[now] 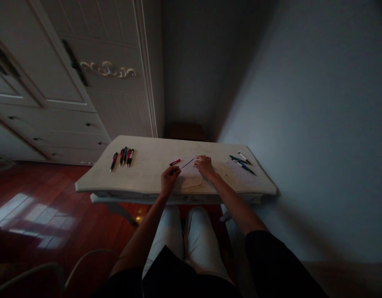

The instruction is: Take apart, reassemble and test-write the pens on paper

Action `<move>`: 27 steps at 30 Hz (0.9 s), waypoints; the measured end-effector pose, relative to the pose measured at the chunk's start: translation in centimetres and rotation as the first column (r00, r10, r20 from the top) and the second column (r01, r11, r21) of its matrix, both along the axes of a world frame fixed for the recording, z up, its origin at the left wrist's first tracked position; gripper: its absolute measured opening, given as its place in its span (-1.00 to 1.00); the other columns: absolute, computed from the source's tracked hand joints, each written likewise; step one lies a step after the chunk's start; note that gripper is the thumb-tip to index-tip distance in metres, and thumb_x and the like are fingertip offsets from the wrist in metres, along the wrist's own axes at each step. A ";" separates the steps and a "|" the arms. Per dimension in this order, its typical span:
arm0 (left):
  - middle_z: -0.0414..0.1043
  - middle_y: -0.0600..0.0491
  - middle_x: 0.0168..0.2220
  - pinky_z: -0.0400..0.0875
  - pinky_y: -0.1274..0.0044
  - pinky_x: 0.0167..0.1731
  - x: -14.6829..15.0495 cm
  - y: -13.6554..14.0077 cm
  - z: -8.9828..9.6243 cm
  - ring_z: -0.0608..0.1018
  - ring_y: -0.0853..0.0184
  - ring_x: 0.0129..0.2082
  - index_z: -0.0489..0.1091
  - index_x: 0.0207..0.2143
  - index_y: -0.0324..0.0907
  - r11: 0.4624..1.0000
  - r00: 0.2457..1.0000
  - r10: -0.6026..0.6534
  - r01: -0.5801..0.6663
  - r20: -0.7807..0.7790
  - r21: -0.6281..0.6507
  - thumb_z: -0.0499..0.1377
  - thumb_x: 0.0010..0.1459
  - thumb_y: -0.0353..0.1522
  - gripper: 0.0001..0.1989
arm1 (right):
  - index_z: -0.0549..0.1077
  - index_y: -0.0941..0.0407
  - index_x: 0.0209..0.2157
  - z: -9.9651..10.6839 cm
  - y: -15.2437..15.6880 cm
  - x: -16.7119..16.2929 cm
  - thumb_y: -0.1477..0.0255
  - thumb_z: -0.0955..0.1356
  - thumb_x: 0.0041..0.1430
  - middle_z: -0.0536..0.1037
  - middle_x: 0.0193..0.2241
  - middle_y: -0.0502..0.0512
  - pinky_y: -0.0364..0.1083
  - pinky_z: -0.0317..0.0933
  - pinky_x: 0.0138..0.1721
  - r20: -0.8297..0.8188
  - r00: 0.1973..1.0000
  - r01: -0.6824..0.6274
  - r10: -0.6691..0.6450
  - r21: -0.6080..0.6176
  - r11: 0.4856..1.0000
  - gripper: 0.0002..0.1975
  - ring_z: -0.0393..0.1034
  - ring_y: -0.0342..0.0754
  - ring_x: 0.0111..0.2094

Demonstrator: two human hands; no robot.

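A thin dark pen refill (188, 162) slants between my two hands above a sheet of paper (191, 181). My left hand (170, 179) is closed, its fingertips pinching a small dark piece at the lower end of the refill; the exact shape of that piece is too small to tell. At the upper end, my right hand (204, 166) has its fingers bent together around the refill's tip, and what lies under the fingers is hidden. Just beyond my left hand a pink pen barrel (175, 162) lies on the table.
Several pens (126, 156) lie in a group on the left of the white table (147, 178). More pens (243, 162) rest at the right, partly on another paper (240, 174). A wall (318, 124) borders the right side; a white cabinet (116, 99) stands behind at left.
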State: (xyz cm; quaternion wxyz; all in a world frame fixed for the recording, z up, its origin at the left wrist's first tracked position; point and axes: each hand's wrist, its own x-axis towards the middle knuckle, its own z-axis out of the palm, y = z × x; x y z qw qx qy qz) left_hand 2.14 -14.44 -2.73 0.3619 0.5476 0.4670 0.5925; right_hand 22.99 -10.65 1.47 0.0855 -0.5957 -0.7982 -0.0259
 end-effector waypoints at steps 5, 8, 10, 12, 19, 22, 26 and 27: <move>0.60 -0.06 -0.31 0.50 0.41 -0.23 -0.1 0.0 0.1 0.61 0.23 -0.29 0.52 -0.31 -0.20 1.000 1.000 -0.001 0.001 -0.015 0.009 0.30 -0.02 -0.21 -0.73 | 0.55 0.16 -0.25 0.4 -0.6 0.4 0.52 0.33 0.24 0.47 0.05 0.26 0.07 -0.02 0.06 0.003 0.999 -0.051 0.051 0.059 0.997 -0.86 0.23 0.08 0.08; 0.60 -0.05 -0.31 0.50 0.41 -0.22 0.0 -0.1 0.1 0.61 0.23 -0.29 0.52 -0.31 -0.19 1.000 1.000 -0.002 0.002 -0.005 0.010 0.30 -0.03 -0.20 -0.72 | 0.50 0.16 -0.21 0.5 -1.7 1.2 0.51 0.28 0.29 0.53 -0.08 0.22 -0.01 0.05 0.01 -0.091 0.996 0.014 -0.002 0.125 0.992 -0.84 0.31 0.03 -0.01; 0.60 -0.04 -0.30 0.50 0.41 -0.22 0.0 -0.1 0.1 0.61 0.24 -0.30 0.52 -0.31 -0.18 1.000 1.000 -0.013 0.013 -0.001 0.006 0.30 -0.03 -0.19 -0.72 | 0.47 0.16 -0.17 0.8 -2.7 2.1 0.49 0.23 0.32 0.56 -0.16 0.17 -0.08 0.12 -0.09 -0.166 0.985 0.065 -0.045 0.115 0.991 -0.81 0.39 -0.01 -0.11; 0.60 -0.03 -0.31 0.50 0.41 -0.23 0.1 -0.1 0.0 0.61 0.24 -0.31 0.52 -0.32 -0.18 1.000 1.000 -0.027 0.027 -0.002 0.000 0.30 -0.04 -0.19 -0.72 | 0.44 0.13 -0.11 1.1 -3.6 3.1 0.48 0.19 0.35 0.59 -0.21 0.11 -0.14 0.16 -0.22 -0.238 0.969 0.084 -0.066 0.066 0.994 -0.78 0.45 -0.06 -0.23; 0.60 -0.03 -0.32 0.49 0.43 -0.25 0.2 0.0 -0.2 0.60 0.25 -0.32 0.53 -0.34 -0.19 0.997 0.997 -0.075 0.075 -0.026 -0.002 0.31 -0.07 -0.21 -0.73 | 0.45 0.10 -0.09 3.0 -5.5 4.8 0.51 0.21 0.33 0.62 -0.21 0.10 -0.14 0.15 -0.22 -0.056 0.998 0.038 -0.036 0.039 0.999 -0.77 0.49 -0.03 -0.24; 0.60 -0.02 -0.33 0.48 0.45 -0.28 0.2 0.0 -0.1 0.59 0.26 -0.35 0.54 -0.36 -0.17 0.997 0.995 -0.077 0.077 -0.064 -0.004 0.30 -0.07 -0.22 -0.76 | 0.46 0.13 -0.10 3.5 -5.4 4.7 0.54 0.20 0.33 0.61 -0.17 0.18 -0.09 0.13 -0.16 0.079 0.997 -0.017 0.013 0.043 0.999 -0.76 0.48 0.02 -0.18; 0.60 -0.01 -0.33 0.46 0.47 -0.31 0.2 0.0 -0.1 0.58 0.27 -0.36 0.54 -0.37 -0.16 0.997 0.993 -0.075 0.074 -0.093 -0.011 0.29 -0.06 -0.23 -0.78 | 0.45 0.15 -0.08 3.6 -5.2 4.5 0.56 0.19 0.34 0.60 -0.15 0.21 -0.07 0.11 -0.14 0.171 0.984 -0.057 0.052 0.025 0.998 -0.75 0.47 0.04 -0.15; 0.60 -0.01 -0.33 0.46 0.47 -0.31 0.2 0.0 -0.1 0.58 0.28 -0.37 0.54 -0.37 -0.16 0.997 0.993 -0.071 0.070 -0.097 -0.012 0.29 -0.07 -0.23 -0.78 | 0.45 0.15 -0.08 3.5 -5.2 4.5 0.56 0.19 0.34 0.60 -0.14 0.21 -0.07 0.11 -0.14 0.181 0.982 -0.063 0.058 0.023 0.998 -0.76 0.47 0.03 -0.15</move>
